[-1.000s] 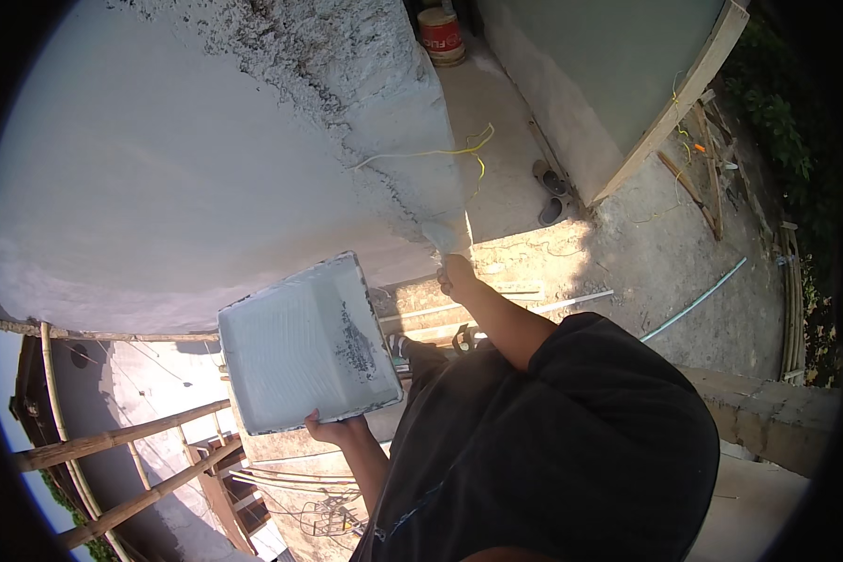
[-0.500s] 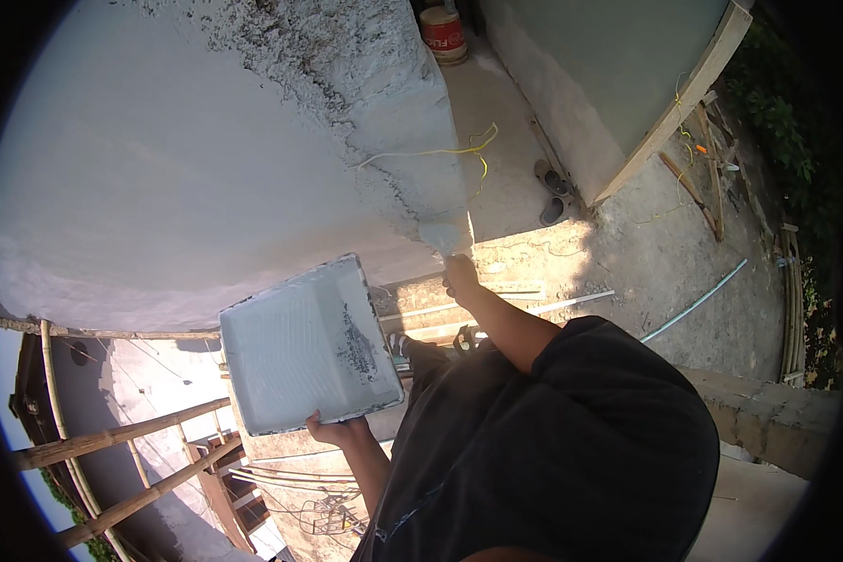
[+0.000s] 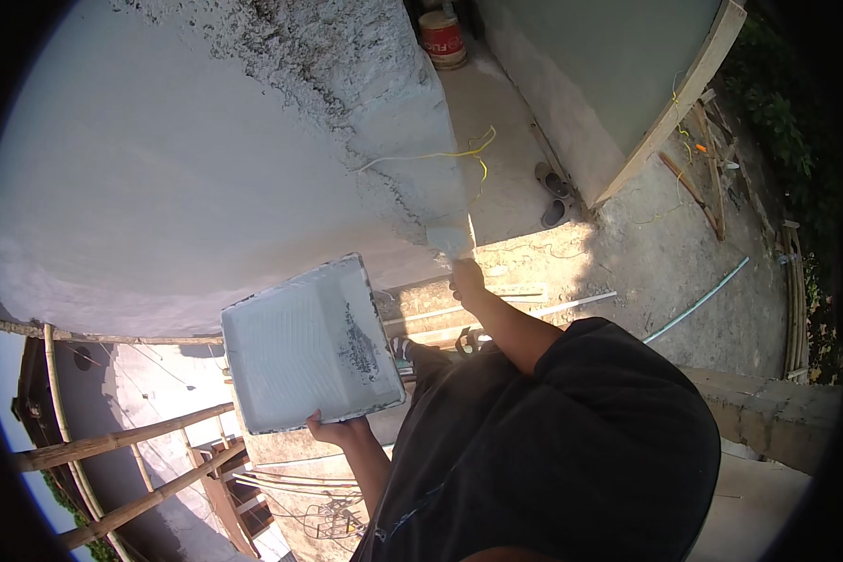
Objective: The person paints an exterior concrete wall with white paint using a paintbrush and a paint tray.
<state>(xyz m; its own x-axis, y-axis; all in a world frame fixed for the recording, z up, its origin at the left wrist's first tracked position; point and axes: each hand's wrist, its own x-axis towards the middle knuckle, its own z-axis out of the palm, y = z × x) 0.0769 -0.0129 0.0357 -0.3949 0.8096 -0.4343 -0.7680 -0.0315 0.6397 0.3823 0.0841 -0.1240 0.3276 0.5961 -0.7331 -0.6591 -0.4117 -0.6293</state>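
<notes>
My left hand (image 3: pixel 339 429) grips the near edge of a wide paint tray (image 3: pixel 290 328). Pale blue-grey paint coats the tray, with a dark speckled patch on its right part and a stained rim. My right hand (image 3: pixel 466 279) is closed round the handle of a flat, wide paintbrush (image 3: pixel 451 242), which is hard to tell from the wall because of its similar pale colour. The brush lies against the lower right edge of the painted wall (image 3: pixel 206 187). My fingers hide most of its handle.
Yellow wire (image 3: pixel 478 150) sticks out of the wall above the brush. A red and white bucket (image 3: pixel 442 42) stands at the far end, and a pair of shoes (image 3: pixel 553 194) lies on the floor. Bamboo poles (image 3: pixel 131 436) cross at lower left. A light blue pipe (image 3: pixel 698 300) lies at right.
My right hand and the brush have shifted slightly right and down along the wall's edge. The tray in my left hand stays almost in place.
</notes>
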